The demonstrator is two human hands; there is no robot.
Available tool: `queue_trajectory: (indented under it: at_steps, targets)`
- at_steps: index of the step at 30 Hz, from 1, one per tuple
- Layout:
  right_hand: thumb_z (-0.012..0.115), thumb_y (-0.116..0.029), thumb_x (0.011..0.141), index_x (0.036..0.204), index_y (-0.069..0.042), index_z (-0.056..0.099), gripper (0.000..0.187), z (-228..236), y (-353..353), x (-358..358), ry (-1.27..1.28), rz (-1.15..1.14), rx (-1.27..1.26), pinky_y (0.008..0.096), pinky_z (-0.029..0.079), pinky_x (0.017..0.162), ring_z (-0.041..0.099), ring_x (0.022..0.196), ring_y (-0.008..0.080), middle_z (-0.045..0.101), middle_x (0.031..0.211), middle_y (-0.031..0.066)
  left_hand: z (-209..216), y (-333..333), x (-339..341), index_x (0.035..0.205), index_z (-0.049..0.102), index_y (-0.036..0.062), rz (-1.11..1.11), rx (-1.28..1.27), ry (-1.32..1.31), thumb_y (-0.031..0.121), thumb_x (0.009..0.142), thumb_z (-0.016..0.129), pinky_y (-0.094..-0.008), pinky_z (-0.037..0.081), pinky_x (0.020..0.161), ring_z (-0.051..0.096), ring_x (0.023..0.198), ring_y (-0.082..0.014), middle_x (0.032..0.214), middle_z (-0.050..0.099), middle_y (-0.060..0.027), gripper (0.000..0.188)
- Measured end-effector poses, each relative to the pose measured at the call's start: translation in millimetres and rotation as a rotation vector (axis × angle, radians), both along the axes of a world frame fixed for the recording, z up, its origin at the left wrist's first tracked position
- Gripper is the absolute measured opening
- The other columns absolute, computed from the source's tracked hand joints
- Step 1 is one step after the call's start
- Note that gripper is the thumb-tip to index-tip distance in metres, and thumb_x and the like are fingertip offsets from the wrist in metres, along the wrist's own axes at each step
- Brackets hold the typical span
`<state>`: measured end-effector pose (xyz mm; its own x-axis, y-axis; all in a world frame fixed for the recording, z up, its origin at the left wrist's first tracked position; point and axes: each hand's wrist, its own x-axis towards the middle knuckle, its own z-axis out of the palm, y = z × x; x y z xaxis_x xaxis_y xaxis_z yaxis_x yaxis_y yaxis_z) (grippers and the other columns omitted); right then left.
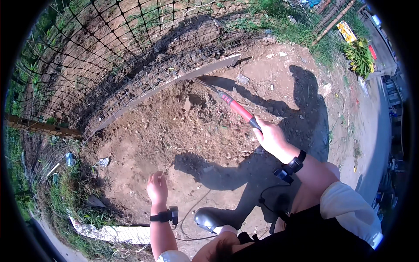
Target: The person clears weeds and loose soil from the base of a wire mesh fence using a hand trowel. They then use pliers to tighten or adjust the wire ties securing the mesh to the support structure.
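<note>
My right hand (273, 139) is closed round the black grip of a red-handled hand tool (238, 108). The tool slants up and left over dug brown soil (174, 115). Its narrow, dark end comes close to a long thin board (168, 83) set along the soil; what shape that end has, I cannot make out. Lower on the left, my left hand (157, 187) hovers above the ground with fingers loosely bent and a little apart. Nothing shows in it, though part of the fingers is hidden. A clod (187, 104) lies below the board.
Black mesh netting (100, 43) rises behind the board, with a wooden bar (43, 126) at the left. My dark shoe (214, 218) stands on the soil. A cable (196, 239) trails between my wrists. Grass (67, 187) and a white strip (122, 234) lie at the lower left.
</note>
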<state>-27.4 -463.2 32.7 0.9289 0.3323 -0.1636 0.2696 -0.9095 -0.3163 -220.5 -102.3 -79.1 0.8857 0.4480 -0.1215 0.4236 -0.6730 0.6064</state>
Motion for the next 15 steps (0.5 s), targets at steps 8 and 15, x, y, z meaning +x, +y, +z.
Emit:
queue_trajectory:
  at_steps: [8,15]
  targets:
    - [0.06,-0.019,0.083,0.128,-0.009,0.045,0.048,55.3,-0.3,0.7,0.066,0.2,0.09,0.0426,0.049,0.056,0.06,0.063,0.0336,0.059,0.079,0.0141,5.6,55.4,42.0,0.094,0.064,0.0077,-0.08,-0.032,-0.059,0.013,0.083,0.058,-0.0365,0.05,0.063,0.062,0.068,-0.0255,0.084,0.062,-0.0104,0.014]
    - [0.059,-0.026,0.082,0.103,-0.007,0.055,0.029,182.5,7.5,77.2,-0.001,0.238,-0.515,0.0443,0.049,0.064,0.062,0.071,0.0347,0.062,0.076,0.0147,42.2,104.3,95.1,0.097,0.065,0.0116,-0.184,-0.068,-0.031,0.013,0.084,0.054,-0.0367,0.05,0.065,0.064,0.073,-0.0287,0.086,0.066,-0.0132,0.017]
